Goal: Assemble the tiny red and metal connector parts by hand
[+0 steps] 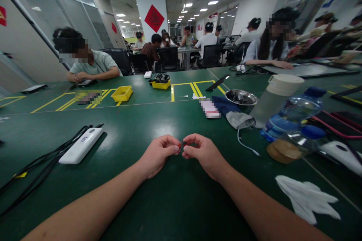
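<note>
Above the middle of the green table (127,128), my left hand (162,152) and my right hand (200,152) face each other with their fingertips a small gap apart. The left thumb and fingers pinch a tiny red-orange piece (179,145), mostly covered by the fingertips. In the right pinch sits a small dark piece (184,144) with a hint of red; its kind is too small to tell. Both wrists hover close to the tabletop.
To the left lie a white power bank (82,145) and black cables (42,162). On the right stand a blue-capped bottle (294,115), a tumbler (274,98) and a crumpled tissue (308,197). Farther back are a metal bowl (241,98), a yellow tray (122,94) and seated people.
</note>
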Motion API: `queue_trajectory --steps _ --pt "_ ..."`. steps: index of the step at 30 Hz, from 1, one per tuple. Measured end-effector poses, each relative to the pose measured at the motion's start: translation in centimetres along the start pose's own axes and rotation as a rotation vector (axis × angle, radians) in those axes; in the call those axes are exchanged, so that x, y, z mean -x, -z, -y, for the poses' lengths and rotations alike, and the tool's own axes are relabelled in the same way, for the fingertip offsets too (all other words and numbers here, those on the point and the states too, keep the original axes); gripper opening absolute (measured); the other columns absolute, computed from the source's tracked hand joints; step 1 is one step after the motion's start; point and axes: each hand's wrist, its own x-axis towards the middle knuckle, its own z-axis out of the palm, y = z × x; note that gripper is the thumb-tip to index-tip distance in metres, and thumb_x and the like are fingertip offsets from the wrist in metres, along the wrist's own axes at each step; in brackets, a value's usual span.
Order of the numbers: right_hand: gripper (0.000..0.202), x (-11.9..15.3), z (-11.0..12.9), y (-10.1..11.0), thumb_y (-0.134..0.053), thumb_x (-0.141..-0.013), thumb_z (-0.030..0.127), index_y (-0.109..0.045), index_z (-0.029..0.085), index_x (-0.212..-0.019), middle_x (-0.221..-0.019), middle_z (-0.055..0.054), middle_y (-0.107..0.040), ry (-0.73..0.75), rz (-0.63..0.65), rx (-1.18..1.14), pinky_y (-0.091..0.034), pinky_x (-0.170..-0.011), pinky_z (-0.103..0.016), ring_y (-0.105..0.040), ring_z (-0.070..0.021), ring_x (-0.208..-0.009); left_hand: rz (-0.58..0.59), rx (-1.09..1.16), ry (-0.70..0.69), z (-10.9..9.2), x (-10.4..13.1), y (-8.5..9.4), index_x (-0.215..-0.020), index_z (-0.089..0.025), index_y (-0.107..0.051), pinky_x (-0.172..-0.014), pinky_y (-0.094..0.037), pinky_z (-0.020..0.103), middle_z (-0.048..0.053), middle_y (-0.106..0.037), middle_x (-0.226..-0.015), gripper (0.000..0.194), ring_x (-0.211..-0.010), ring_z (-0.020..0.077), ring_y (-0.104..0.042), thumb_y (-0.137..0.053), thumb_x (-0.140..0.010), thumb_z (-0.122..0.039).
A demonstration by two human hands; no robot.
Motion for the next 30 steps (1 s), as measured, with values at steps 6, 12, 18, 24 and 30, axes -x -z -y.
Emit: queue_trajectory --steps 6,12,18,24,30 --pt "0.02 0.03 0.19 -0.06 -0.069 -0.074 0.021 -0.062 0.016 -0.092 -0.084 -0.002 -0.066 -0.021 -0.013 -0.06 -0.056 -0.071 -0.034 -0.07 -0.0167 -0.071 -0.014 0.021 0.013 -0.06 0.01 -0.06 -0.084 -0.013 -0.067 -0.07 -0.048 0.023 0.006 -0.071 -0.085 0.013 -0.074 0.0124 -0.065 -0.074 -0.073 -0.012" --pt "0.02 -0.05 0.4 -0.24 -0.067 -0.071 0.019 -0.062 0.016 -0.09 -0.083 -0.003 -0.068 -0.06 -0.023 -0.119 -0.055 -0.074 -0.036 -0.07 -0.0168 -0.071 -0.045 0.018 0.032 -0.25 -0.08 -0.15 -0.083 -0.012 -0.069 -0.072 -0.049 0.023 0.006 -0.072 -0.081 0.006 -0.07 0.0103 -0.063 -0.07 -0.076 -0.013" --pt "0.022 -0.1 0.22 -0.26 -0.068 -0.071 0.019 -0.062 0.016 -0.092 -0.085 -0.004 -0.071 -0.068 -0.018 -0.11 -0.055 -0.074 -0.035 -0.07 -0.0167 -0.072 -0.055 0.018 0.033 -0.48 -0.04 -0.37 -0.081 -0.012 -0.068 -0.071 -0.049 0.022 0.006 -0.072 -0.078 0.006 -0.069 0.0106 -0.063 -0.07 -0.075 -0.012" --pt "0.021 -0.11 0.15 -0.18 -0.068 -0.072 0.018 -0.062 0.015 -0.092 -0.083 -0.004 -0.07 -0.063 -0.027 -0.095 -0.055 -0.072 -0.034 -0.071 -0.0171 -0.072 -0.052 0.012 0.024 -0.17 -0.12 -0.24 -0.082 -0.013 -0.069 -0.071 -0.048 0.023 0.006 -0.071 -0.08 0.005 -0.07 0.0105 -0.063 -0.069 -0.076 -0.012" --pt "0.022 0.02 0.51 -0.3 -0.067 -0.072 0.019 -0.062 0.015 -0.093 -0.085 -0.004 -0.07 -0.074 -0.027 -0.074 -0.055 -0.07 -0.033 -0.07 -0.0162 -0.07 -0.034 0.012 0.016 -0.23 -0.02 -0.23 -0.082 -0.013 -0.068 -0.071 -0.048 0.023 0.005 -0.071 -0.078 0.005 -0.07 0.0111 -0.063 -0.07 -0.077 -0.014"
